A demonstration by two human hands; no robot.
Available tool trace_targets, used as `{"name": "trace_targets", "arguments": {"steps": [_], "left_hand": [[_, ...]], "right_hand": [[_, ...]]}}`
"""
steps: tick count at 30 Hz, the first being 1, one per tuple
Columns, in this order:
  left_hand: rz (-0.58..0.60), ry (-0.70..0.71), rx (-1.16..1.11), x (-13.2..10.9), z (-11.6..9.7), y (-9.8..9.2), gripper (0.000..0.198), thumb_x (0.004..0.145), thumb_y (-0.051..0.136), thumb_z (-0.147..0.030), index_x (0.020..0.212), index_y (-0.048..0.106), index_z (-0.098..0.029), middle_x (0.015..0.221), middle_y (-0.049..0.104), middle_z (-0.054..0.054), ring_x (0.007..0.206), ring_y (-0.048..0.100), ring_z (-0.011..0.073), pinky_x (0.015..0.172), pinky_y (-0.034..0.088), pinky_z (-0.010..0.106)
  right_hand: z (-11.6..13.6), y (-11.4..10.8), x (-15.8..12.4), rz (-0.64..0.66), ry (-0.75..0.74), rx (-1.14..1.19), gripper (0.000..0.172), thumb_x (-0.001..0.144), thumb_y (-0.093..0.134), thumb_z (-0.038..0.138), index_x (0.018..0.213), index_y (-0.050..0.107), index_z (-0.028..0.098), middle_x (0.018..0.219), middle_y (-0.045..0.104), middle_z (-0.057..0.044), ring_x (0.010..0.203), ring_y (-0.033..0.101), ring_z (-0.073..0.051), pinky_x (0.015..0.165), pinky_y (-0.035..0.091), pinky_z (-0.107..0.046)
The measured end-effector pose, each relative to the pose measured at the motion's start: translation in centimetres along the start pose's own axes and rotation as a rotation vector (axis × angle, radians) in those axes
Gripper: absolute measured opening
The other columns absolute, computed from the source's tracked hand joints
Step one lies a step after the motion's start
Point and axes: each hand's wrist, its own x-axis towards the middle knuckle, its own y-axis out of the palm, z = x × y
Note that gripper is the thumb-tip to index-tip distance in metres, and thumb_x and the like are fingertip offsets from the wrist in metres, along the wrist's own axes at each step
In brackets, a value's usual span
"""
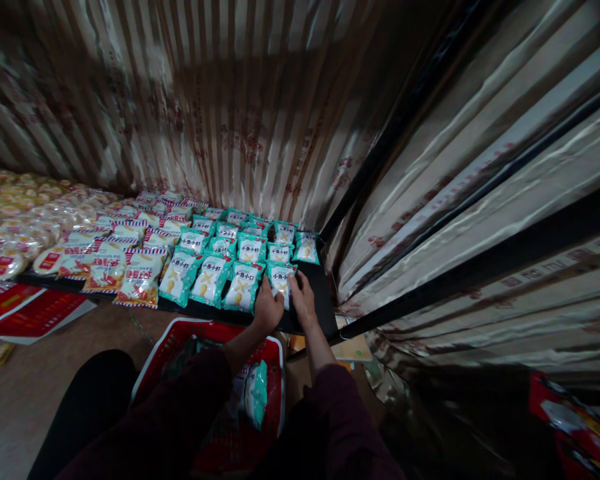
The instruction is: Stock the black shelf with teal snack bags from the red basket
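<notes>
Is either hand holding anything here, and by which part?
Left hand and right hand touch one teal packet at its lower corners; it lies on the shelf. Gripped or just pressed: cannot tell.

Bare black shelf strip point(326, 295) left free right of teal packets point(230, 270). Rightward passage blocked by black post point(375, 160) and plastic sheeting point(480, 200). Left side taken up by red-striped packets point(140, 277). Front approach narrowed by red basket point(195, 325) below.
</notes>
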Motion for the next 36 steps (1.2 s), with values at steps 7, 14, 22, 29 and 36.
{"name": "trace_targets", "arguments": {"steps": [7, 14, 22, 29, 36], "left_hand": [[0.019, -0.024, -0.019, 0.4, -0.5, 0.2, 0.063, 0.080, 0.050, -0.023, 0.138, 0.033, -0.002, 0.135, 0.048, 0.021, 0.126, 0.046, 0.0264, 0.107, 0.034, 0.035], [0.026, -0.017, -0.066, 1.0, -0.3, 0.5, 0.067, 0.078, 0.054, -0.023, 0.139, 0.032, -0.008, 0.130, 0.054, 0.017, 0.122, 0.050, 0.0256, 0.105, 0.037, 0.037], [0.032, 0.015, -0.089, 1.3, -0.4, 0.6, 0.068, 0.075, 0.053, -0.019, 0.139, 0.032, -0.007, 0.131, 0.054, 0.017, 0.123, 0.049, 0.0255, 0.105, 0.038, 0.037], [0.069, -0.032, -0.034, 2.1, -1.2, 0.2, 0.068, 0.075, 0.054, -0.018, 0.139, 0.032, -0.008, 0.134, 0.051, 0.017, 0.126, 0.046, 0.0254, 0.105, 0.036, 0.036], [0.034, 0.010, -0.028, 2.4, -1.0, 0.4, 0.067, 0.071, 0.056, -0.017, 0.135, 0.038, -0.011, 0.139, 0.046, 0.015, 0.132, 0.039, 0.0256, 0.109, 0.032, 0.036]], "right_hand": [[0.3, 0.7, 1.6, 0.040, -0.010, 0.002, 0.053, 0.072, 0.057, 0.058, 0.112, 0.061, 0.023, 0.100, 0.070, -0.006, 0.096, 0.063, -0.024, 0.087, 0.045, -0.036], [-0.5, 1.1, 2.0, 0.012, -0.044, -0.066, 0.044, 0.071, 0.059, 0.057, 0.097, 0.066, 0.022, 0.089, 0.071, -0.005, 0.089, 0.063, -0.022, 0.082, 0.046, -0.032], [-1.1, 1.1, 2.0, 0.010, -0.006, -0.025, 0.046, 0.071, 0.059, 0.056, 0.101, 0.064, 0.023, 0.091, 0.071, -0.003, 0.087, 0.064, -0.021, 0.079, 0.047, -0.030], [-0.5, 1.4, 2.2, -0.029, 0.031, 0.017, 0.048, 0.069, 0.059, 0.058, 0.100, 0.063, 0.022, 0.091, 0.070, -0.004, 0.086, 0.064, -0.022, 0.078, 0.048, -0.031], [-0.1, 1.4, 1.7, -0.062, 0.008, 0.062, 0.048, 0.070, 0.058, 0.059, 0.099, 0.061, 0.020, 0.094, 0.069, -0.006, 0.089, 0.063, -0.023, 0.081, 0.048, -0.033]]}}
